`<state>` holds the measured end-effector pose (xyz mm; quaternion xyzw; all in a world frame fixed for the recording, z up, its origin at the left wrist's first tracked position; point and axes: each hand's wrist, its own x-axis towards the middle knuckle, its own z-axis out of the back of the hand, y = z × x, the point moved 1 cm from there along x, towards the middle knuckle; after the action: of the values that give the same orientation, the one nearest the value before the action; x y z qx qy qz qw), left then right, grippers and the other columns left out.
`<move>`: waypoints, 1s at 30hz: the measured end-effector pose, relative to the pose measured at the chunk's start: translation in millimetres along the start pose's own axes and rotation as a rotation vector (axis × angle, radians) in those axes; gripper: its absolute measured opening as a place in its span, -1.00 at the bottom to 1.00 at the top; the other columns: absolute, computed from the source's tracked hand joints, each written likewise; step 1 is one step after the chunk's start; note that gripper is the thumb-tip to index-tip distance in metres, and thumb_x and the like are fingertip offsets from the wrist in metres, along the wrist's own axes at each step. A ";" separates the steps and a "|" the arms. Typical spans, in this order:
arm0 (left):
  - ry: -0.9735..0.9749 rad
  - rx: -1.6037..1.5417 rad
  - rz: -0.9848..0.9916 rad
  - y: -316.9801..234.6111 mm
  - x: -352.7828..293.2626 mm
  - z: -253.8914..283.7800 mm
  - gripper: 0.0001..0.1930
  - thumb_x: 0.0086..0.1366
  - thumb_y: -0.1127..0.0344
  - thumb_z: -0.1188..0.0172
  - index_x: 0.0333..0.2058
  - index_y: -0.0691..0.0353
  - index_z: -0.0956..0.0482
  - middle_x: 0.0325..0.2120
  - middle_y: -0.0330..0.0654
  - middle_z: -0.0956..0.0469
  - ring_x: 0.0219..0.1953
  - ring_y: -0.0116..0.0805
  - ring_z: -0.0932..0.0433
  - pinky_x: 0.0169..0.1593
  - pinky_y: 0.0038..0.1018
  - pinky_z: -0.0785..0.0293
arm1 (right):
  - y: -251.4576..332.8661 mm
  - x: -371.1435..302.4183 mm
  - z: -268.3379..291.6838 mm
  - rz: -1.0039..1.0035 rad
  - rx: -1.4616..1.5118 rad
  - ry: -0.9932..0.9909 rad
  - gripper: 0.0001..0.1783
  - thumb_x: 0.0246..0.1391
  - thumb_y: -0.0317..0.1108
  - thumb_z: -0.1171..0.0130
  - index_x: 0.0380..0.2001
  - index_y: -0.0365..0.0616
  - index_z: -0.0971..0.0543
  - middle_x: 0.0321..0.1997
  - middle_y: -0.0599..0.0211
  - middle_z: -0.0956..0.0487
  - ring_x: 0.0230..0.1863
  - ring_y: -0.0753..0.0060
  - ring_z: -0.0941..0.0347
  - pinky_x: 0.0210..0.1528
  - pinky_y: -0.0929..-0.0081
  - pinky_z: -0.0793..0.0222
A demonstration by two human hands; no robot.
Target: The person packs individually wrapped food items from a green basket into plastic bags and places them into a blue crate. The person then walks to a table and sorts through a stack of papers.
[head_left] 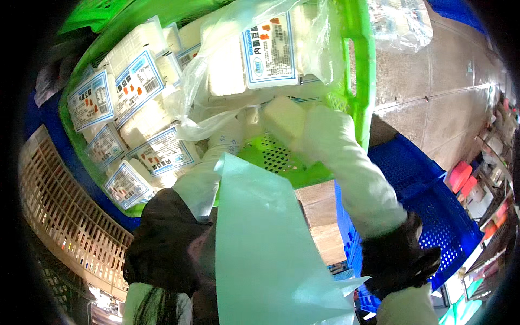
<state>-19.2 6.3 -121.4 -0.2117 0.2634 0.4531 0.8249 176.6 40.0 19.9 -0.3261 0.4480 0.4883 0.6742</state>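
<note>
Green crate (358, 65): right hand (303, 127) grips 1 white block (283, 116), left hand (230, 135) clutches bag (216, 70).

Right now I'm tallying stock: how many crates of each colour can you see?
3 colours: one green crate holding white labelled packs, blue crates at right and beneath the green one, and one beige crate at left. Others may be hidden.

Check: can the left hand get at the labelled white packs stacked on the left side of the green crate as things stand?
Probably yes. The left hand is already inside the green crate, and the labelled packs lie uncovered beside it. Only the clear plastic bag crowds it.
</note>
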 end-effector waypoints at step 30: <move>-0.889 -0.559 0.129 34.8 -2.4 193.4 -0.33 -0.09 0.21 -0.40 0.04 0.23 -0.37 -0.23 -0.05 -0.48 -0.17 -0.13 -0.43 -0.03 -0.27 -0.32 | -39.0 22.3 62.4 -0.146 0.547 -0.922 -0.75 -0.01 -0.18 -0.11 -0.44 -0.15 -0.57 -0.50 0.03 -0.56 -0.44 0.02 -0.51 -0.33 0.27 -0.40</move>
<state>-3.3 135.8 25.5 -0.1942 -0.2300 0.6020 0.7396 234.2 90.9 23.5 0.0791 0.1928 0.3984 0.8932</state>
